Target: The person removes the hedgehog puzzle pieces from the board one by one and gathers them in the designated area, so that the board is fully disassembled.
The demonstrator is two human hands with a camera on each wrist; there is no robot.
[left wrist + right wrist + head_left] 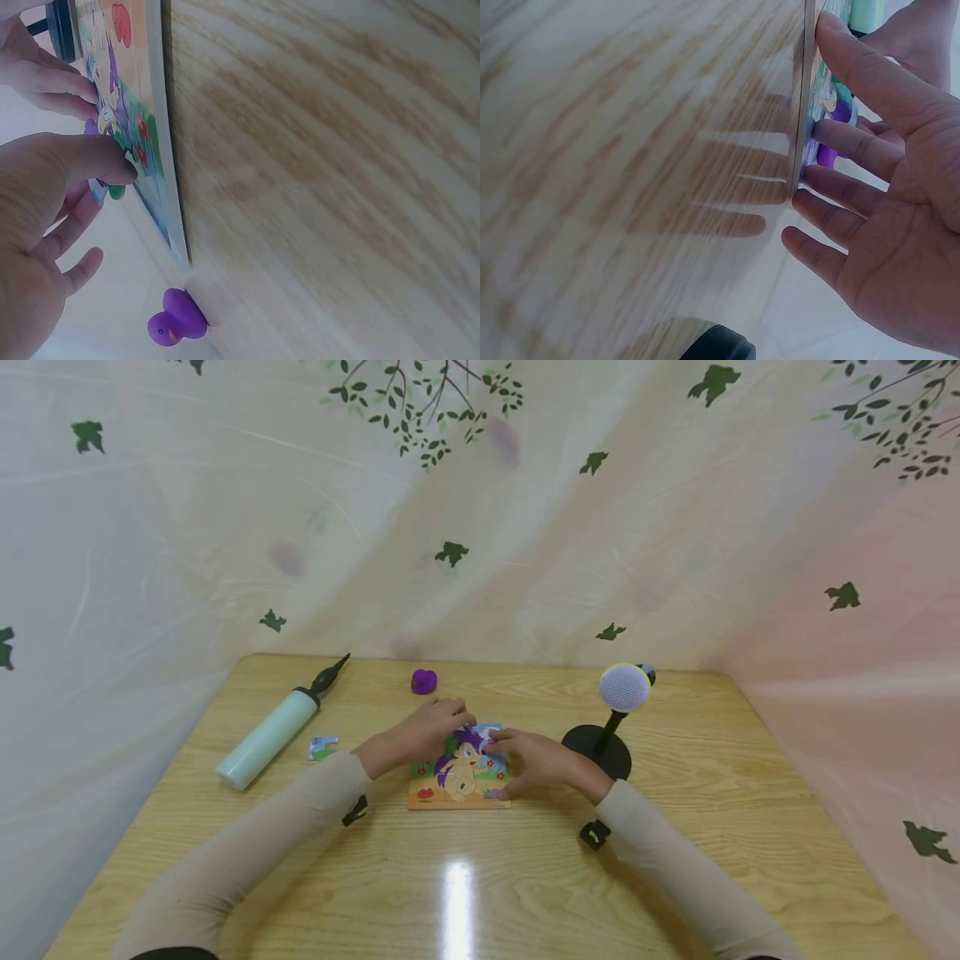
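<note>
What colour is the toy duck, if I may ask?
The duck is purple, with an orange beak; it shows best in the left wrist view.

Your forearms (258, 843) angle inward; your left hand (422, 732) pinches, while your right hand (542, 760) spreads its fingers (859, 146) nearly straight.

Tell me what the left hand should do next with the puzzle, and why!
Probably the left hand should lower its purple-and-green piece flat onto the puzzle board, because the piece looks tilted up from the picture, and the right hand touches the board's edge, which may help steady it.
</note>
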